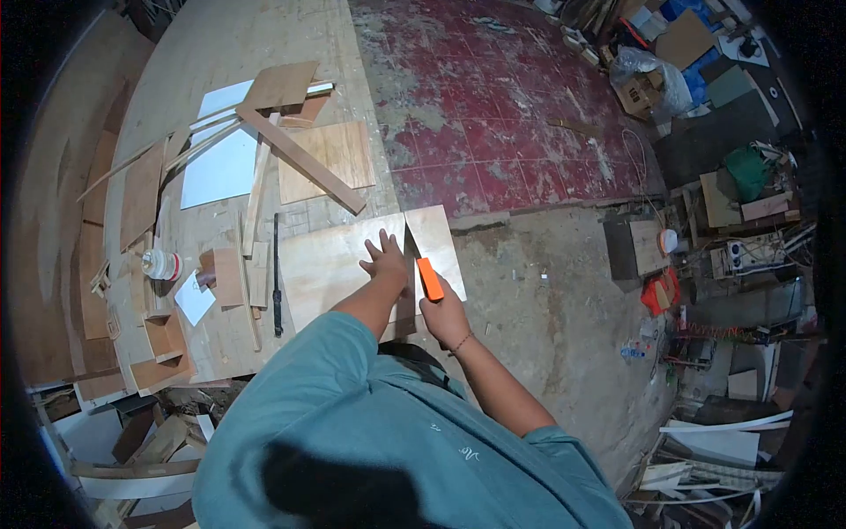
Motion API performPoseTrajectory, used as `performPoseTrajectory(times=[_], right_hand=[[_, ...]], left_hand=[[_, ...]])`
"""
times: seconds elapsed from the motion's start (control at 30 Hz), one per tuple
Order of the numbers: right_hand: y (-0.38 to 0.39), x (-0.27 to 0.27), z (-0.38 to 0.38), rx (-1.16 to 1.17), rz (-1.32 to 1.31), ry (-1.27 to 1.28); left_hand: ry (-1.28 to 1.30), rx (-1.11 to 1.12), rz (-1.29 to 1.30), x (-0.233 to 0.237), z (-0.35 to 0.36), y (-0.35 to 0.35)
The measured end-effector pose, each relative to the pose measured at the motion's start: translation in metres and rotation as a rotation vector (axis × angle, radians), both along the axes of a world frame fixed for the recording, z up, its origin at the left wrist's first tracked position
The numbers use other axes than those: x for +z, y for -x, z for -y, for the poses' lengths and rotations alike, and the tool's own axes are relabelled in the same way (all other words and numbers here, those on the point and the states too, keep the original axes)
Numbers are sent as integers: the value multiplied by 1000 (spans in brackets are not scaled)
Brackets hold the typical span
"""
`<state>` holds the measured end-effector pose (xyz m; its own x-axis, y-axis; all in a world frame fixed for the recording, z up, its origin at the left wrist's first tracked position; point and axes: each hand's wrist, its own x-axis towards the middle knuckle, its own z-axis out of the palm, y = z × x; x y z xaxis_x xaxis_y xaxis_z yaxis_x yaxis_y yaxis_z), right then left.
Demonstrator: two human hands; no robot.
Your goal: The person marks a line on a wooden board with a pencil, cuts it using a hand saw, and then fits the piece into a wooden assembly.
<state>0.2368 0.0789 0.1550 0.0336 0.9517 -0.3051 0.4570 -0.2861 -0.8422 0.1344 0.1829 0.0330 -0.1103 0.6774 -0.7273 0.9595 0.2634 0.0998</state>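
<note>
The left hand (385, 260) lies flat, fingers spread, on the pale square plywood sheet (335, 264) at the near edge of the dusty wooden workbench (203, 53). The right hand (445, 310) is closed around an orange-handled cutter (429, 279), whose tip sits at the dark cut line just beside the left fingers. As I judge it, the blade could jump the line into those fingers, or the unpressed narrow plywood strip (438, 238) could shift and pinch it. No writing is legible anywhere, not even on the white red-capped bottle (161, 264).
</note>
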Motion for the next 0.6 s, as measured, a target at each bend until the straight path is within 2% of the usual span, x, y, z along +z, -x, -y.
performPoseTrajectory(times=[0.07, 0.1, 0.23, 0.37, 0.43, 0.47, 0.5, 0.53, 0.57, 0.6], right_hand=[[-15, 11, 17, 50, -63, -9], [-25, 22, 25, 72, -75, 74], [-48, 102, 65, 20, -26, 178], [-59, 109, 50, -31, 12, 241], [-50, 51, 22, 34, 52, 13], [-39, 31, -9, 82, 70, 126], [-34, -47, -33, 29, 0, 10], [-14, -81, -62, 10, -51, 1], [4, -80, -95, -1, -13, 261], [14, -78, -118, -15, 25, 512]], left_hand=[[8, -27, -12, 6, 3, -1], [2, -44, -31, 9, -1, 0], [-31, -73, -21, -11, 3, 3], [-52, -94, -8, -9, 3, 6], [-48, -105, -5, -5, 5, 7], [-53, -118, 0, -3, 4, 8], [-51, -104, -1, 0, 3, 7], [-53, -102, -3, 2, 4, 8], [-62, -91, -17, -25, 3, 5], [-79, -83, -35, -27, -2, 5]])
